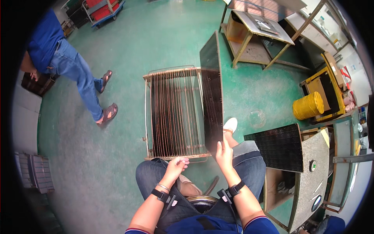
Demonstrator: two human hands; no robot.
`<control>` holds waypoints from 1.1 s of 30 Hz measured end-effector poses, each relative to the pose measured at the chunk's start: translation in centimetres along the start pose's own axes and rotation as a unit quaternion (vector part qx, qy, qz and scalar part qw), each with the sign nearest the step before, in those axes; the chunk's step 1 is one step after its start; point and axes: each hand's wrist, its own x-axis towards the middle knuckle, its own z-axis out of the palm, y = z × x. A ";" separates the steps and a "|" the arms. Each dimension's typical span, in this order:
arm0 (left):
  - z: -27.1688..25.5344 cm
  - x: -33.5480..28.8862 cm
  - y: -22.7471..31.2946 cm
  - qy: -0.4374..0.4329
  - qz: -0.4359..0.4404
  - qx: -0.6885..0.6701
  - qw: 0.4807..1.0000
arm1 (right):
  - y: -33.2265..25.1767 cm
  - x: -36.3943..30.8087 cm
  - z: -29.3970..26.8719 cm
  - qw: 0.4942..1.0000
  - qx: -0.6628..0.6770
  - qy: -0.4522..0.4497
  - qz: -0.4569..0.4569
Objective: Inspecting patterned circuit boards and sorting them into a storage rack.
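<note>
Centrally, the right hand (224,157) grips a dark panel (212,97) that partly hides a wire rack (171,71); whether the left hand's (176,167) curled grip holds anything, I cannot tell. A second panel (276,147) adjoins the lower-right tabletop (307,187); a person (80,72) stands upper left.

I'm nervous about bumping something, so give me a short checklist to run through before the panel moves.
1. Right hand gripping the dark panel: ok, at its near end.
2. Left hand supporting the dark panel: not ok, it is apart from it, by the near edge of the wire rack.
3. Left hand clear of the wire rack: cannot tell whether it touches.
4. Co-worker clear of the wire rack: ok, off to the left.
</note>
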 end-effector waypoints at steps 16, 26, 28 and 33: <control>4.0 13.2 -1.1 0.178 0.273 0.339 0.882 | -1.5 2.8 0.9 0.974 0.015 -0.136 0.182; 6.1 14.1 -0.5 0.120 0.221 0.496 0.831 | -0.4 4.4 0.1 0.991 -0.001 -0.114 0.065; 6.0 14.0 -0.5 0.120 0.225 0.486 0.836 | -0.2 4.8 0.2 0.991 0.010 -0.115 0.061; 6.0 14.2 -0.4 0.128 0.221 0.482 0.838 | -0.3 5.7 0.7 0.979 0.020 -0.151 0.132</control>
